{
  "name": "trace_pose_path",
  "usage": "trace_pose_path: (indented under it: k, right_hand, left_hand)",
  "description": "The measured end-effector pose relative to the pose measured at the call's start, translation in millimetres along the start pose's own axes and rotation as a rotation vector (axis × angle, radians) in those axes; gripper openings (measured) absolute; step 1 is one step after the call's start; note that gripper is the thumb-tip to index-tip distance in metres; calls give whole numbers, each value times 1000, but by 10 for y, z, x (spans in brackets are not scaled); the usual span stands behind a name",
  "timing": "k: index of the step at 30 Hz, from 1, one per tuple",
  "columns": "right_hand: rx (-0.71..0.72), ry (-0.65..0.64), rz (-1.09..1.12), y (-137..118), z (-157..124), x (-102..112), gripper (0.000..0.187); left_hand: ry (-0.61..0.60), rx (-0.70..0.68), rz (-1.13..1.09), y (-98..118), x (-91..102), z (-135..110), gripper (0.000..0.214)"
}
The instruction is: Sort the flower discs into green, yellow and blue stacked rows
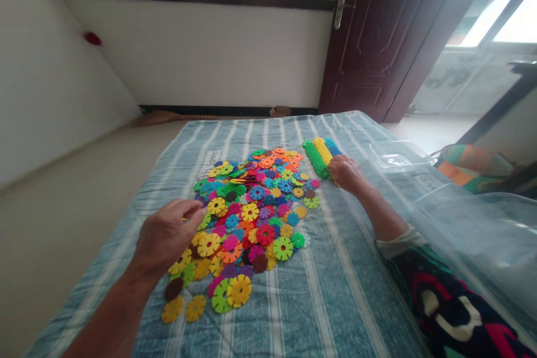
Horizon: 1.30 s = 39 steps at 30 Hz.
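Note:
A loose pile of colourful notched plastic discs [250, 212] lies across the middle of the cloth. My left hand [168, 232] is at the pile's left edge, thumb and fingers pinched together; whatever is between them is hidden. Beyond the pile on the right, discs stand packed in three rows side by side: a green row [315, 159], a yellow row [323, 151] and a blue row [333, 146]. My right hand [346, 173] rests with curled, closed fingers at the near end of these rows, covering part of the yellow and blue ones. Its fingertips are mostly out of sight.
A striped blue-grey cloth [335, 291] covers the table. To the right stand a small clear plastic box [400, 156] and a larger clear plastic tub [478, 229], beside my right forearm. A dark red door [377, 28] and a white wall [201, 56] are behind the table.

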State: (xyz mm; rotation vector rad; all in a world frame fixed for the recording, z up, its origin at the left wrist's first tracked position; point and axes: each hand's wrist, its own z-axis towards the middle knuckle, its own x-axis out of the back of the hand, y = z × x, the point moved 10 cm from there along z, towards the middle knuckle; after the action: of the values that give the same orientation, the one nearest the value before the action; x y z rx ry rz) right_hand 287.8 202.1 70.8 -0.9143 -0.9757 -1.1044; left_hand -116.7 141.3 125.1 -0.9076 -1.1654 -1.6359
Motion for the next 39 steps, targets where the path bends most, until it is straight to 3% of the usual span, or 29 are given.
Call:
trace_pose_path:
  k: [4, 9, 14, 20, 32, 35, 39]
  right_hand:
    - [-45, 46, 6, 38, -33, 12, 21]
    - [51, 71, -1, -114, -82, -4, 18]
    - [124, 121, -45, -223, -161, -67, 22]
    - [142, 166, -75, -172, -204, -148, 21]
    - [188, 236, 16, -286, -232, -46, 20]
    - [201, 269, 43, -378, -249, 23, 20]
    - [226, 281, 61, -522, -274, 91, 22]
  left_hand:
    - [-85, 55, 49, -161, -82, 17, 35]
    - [-177, 121, 66, -360, -117, 34, 29]
    - [-307, 86, 94, -357, -185, -30, 25]
    - [-335, 101, 114, -396, -259, -82, 26]
    - [-304, 147, 219, -378, -358, -114, 22]
    - [-207, 55, 199, -284, -338, -89, 32]
    - [-67, -176, 91, 14, -361, -101, 35]
